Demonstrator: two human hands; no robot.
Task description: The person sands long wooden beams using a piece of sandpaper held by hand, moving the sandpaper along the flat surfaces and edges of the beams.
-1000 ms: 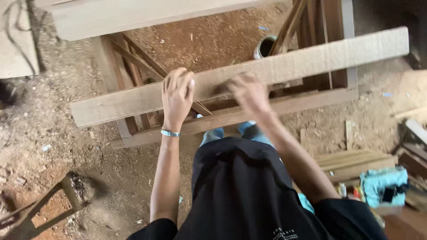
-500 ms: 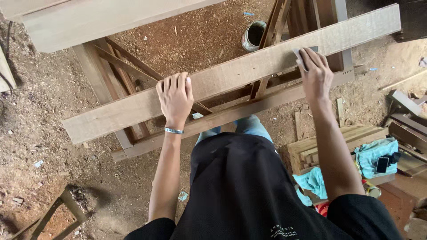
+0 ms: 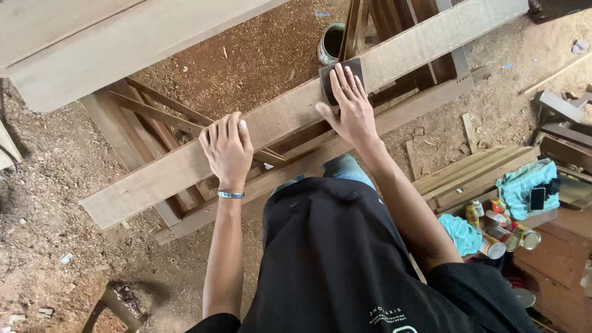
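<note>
I have the long wooden plank (image 3: 185, 163) lying slantwise across the timber frame (image 3: 148, 123), running from about eight o'clock up to two o'clock in my view. My left hand (image 3: 227, 151) lies flat and spread on the plank's lower stretch, fingers released, simply pressing it down so it does not shift. My right hand (image 3: 350, 105) is further up toward one o'clock, palm down and fingers spread over a dark sanding sheet (image 3: 341, 74), pinning it flat to the board rather than clenching it. As I judge it, the work is partway: the sheet sits near the middle of the plank, the stretch toward two o'clock looks paler and smoother, and the part under and beyond my left hand looks a shade darker, so that end likely remains; I cannot tell surface finish for certain. For room, the plank's two long edges lie just beside my fingertips on either side, so strokes must run along its length. Up toward two o'clock the board is free of anything lying on it to its end. A tin can (image 3: 331, 43) stands on the sawdust floor at twelve o'clock, near the sheet but below the plank. Cans and cloth (image 3: 524, 185) lie at four o'clock, well apart.
</note>
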